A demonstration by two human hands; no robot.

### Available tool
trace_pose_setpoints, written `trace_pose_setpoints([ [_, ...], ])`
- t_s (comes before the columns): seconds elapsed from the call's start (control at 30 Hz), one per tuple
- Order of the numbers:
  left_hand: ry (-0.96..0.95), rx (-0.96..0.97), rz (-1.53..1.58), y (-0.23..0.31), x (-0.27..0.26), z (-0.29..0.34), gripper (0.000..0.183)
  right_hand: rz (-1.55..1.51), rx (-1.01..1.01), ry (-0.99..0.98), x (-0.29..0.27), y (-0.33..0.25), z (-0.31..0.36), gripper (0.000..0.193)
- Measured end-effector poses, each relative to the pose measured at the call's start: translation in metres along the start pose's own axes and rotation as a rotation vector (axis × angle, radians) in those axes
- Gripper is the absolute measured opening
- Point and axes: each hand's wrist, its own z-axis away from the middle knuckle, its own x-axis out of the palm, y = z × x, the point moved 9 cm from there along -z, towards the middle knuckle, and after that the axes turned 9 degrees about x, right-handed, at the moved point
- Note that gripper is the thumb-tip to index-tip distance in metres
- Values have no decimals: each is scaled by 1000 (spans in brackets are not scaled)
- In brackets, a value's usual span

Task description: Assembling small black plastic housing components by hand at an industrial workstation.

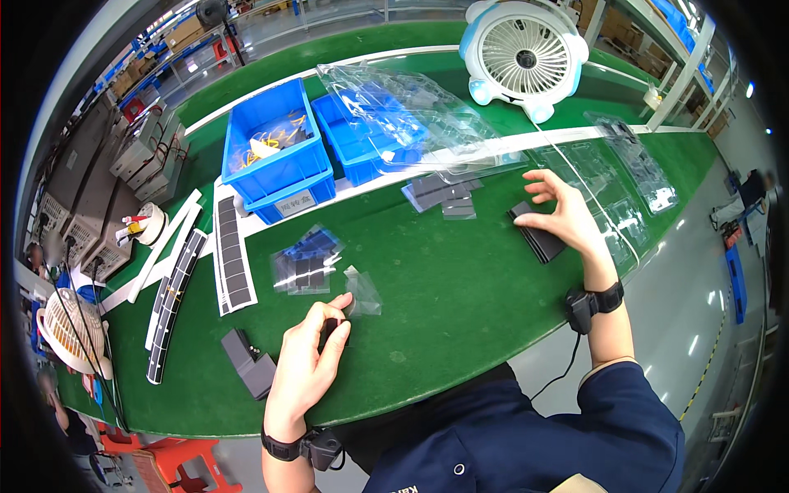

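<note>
My left hand [308, 357] is low in the middle of the green table, its thumb and fingers closed round a small black piece [330, 327], mostly hidden. Beside its fingertips lies a crumpled clear film [363, 294]. To the right, my right hand [563, 215] hovers with fingers spread over a stack of flat black blocks [538, 240]. Its thumb is at the stack's upper edge; whether they touch I cannot tell. More dark grey blocks [249, 366] lie left of my left hand. Clear bags with dark pieces [309, 261] lie beyond it.
Blue bins [288, 177] stand at the far left, one holding yellow cables. Clear plastic trays [411, 115] lean behind them, near a white and blue fan [526, 62]. Sheets of black labels [234, 255] lie left; dark strips [444, 193] lie at centre. More trays [596, 189] lie right.
</note>
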Motion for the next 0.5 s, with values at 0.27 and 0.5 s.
trace_pose_setpoints([
  [0.27, 165, 55, 182, 0, -11, 0, 6, 394, 88, 107, 5, -10, 14, 71],
  [0.5, 207, -21, 432, -16, -19, 6, 15, 299, 108, 77, 1, -15, 9, 63],
])
